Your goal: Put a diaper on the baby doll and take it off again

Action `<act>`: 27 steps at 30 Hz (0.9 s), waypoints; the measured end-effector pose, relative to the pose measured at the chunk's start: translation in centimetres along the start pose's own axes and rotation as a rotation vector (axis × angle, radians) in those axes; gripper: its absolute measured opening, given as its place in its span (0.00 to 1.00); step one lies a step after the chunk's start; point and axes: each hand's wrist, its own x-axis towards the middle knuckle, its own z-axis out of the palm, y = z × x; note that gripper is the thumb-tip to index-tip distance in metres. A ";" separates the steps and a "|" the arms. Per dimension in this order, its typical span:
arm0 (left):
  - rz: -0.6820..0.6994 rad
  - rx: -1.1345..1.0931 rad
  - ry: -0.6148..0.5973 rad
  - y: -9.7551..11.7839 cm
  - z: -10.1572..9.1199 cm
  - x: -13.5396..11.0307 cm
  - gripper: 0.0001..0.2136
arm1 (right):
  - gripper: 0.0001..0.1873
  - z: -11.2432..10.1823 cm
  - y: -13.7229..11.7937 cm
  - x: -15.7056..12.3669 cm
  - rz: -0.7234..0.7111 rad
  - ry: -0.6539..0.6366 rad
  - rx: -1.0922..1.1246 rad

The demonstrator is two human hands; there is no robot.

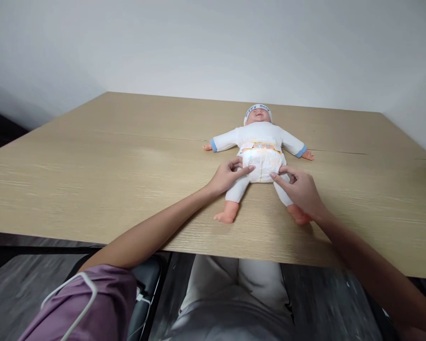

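A baby doll (257, 132) in a white suit with blue cuffs and a lettered white cap lies on its back, head away from me. Round its hips is a white diaper (261, 166) with an orange patterned waistband. My left hand (228, 176) grips the diaper's edge at the leg on the left, thumb on the front and fingers curled at the side. On the other leg opening, my right hand (298, 187) pinches the edge between thumb and forefinger. The doll's legs point toward me, spread apart, and my right hand partly covers one of them.
The doll lies on a wide light wood table (110, 166) with seams across its top. A pale wall (199, 47) stands behind the far edge. A white cable (88, 284) runs over my purple sleeve, and a dark seat (145, 279) is below the table's front edge.
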 end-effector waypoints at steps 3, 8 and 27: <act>0.038 0.029 0.000 0.2 0.2 0.0 0.20 | 0.21 0.3 0.0 -0.1 -0.171 0.107 -0.080; 0.086 0.110 0.031 0.4 -0.9 -0.5 0.21 | 0.18 -0.3 0.5 -0.9 -0.246 0.084 -0.081; 0.301 1.052 0.137 -4.0 -7.6 10.1 0.30 | 0.34 1.3 10.6 12.1 -0.276 0.166 -0.444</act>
